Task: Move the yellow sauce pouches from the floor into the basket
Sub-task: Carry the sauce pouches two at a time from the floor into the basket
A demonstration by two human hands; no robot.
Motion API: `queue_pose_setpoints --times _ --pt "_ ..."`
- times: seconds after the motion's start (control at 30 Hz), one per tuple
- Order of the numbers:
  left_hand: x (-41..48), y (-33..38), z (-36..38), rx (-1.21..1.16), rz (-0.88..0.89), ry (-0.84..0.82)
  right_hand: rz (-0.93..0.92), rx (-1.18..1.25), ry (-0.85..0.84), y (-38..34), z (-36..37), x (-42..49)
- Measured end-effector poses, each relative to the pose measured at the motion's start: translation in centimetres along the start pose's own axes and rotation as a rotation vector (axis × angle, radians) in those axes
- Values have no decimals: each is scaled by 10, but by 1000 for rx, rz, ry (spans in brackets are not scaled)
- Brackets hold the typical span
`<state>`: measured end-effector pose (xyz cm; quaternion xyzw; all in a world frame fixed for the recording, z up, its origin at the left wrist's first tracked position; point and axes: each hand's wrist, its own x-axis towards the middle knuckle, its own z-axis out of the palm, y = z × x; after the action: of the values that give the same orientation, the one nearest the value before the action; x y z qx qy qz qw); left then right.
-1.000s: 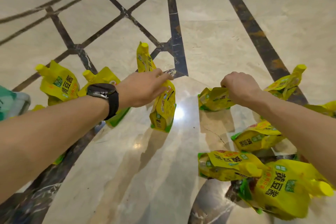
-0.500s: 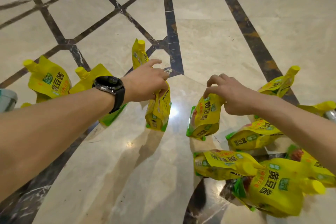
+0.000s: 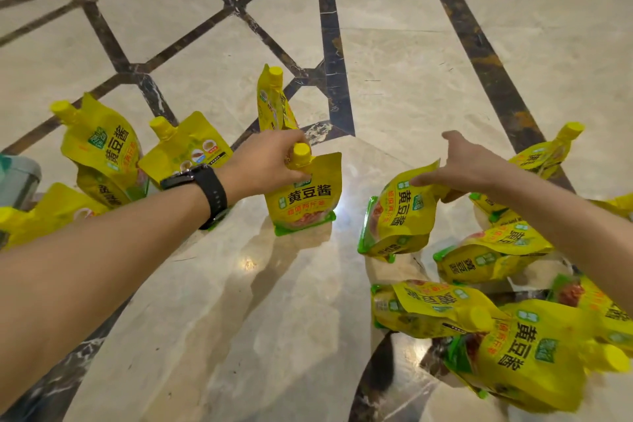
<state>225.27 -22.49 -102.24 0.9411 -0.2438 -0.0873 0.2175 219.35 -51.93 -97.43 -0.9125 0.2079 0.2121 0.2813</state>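
My left hand (image 3: 267, 161), with a black watch on the wrist, grips a yellow sauce pouch (image 3: 305, 197) just under its cap; the pouch hangs upright, facing me, its base at the floor. My right hand (image 3: 462, 164) pinches the top of a second yellow pouch (image 3: 399, 212), which is lifted and tilted. Another pouch (image 3: 272, 99) stands behind my left hand. Several more pouches lie at the left (image 3: 102, 151) and in a heap at the right (image 3: 513, 349). A grey-green basket edge (image 3: 17, 178) shows at the far left.
The polished marble floor (image 3: 219, 319) has dark inlaid strips (image 3: 479, 55). Pouches crowd both sides of my arms, with bare floor between and in front of them.
My left hand has turned its pouch so the front faces me. My right hand has raised its pouch higher off the floor and its index finger now points out.
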Motion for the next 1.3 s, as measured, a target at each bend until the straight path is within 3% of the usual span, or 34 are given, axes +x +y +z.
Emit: queue_pose_setpoints --times 0.13,0.33,0.47,0.63,0.77,0.9,1.13,1.3 --pt "-17 -21 18 -213 -148 -49 -111 -324 67 4 25 1" --pt "-38 -42 38 -467 -208 -28 -419 -423 210 -9 34 12" --pt "-47 -47 48 -474 -231 -29 -551 -354 247 -16 36 19" --pt "-51 -50 71 -537 -270 -49 -448 224 107 4 29 35" --pt "-46 -56 84 -579 -279 -51 -326 462 -10 36 29 52" --pt "-45 -58 99 -674 -308 8 -225 514 -181 59 48 59" --pt "-36 -63 111 -854 -357 82 -178 617 -182 60 65 77" --pt "-36 -68 95 -973 -405 20 -185 617 -244 64 69 77"
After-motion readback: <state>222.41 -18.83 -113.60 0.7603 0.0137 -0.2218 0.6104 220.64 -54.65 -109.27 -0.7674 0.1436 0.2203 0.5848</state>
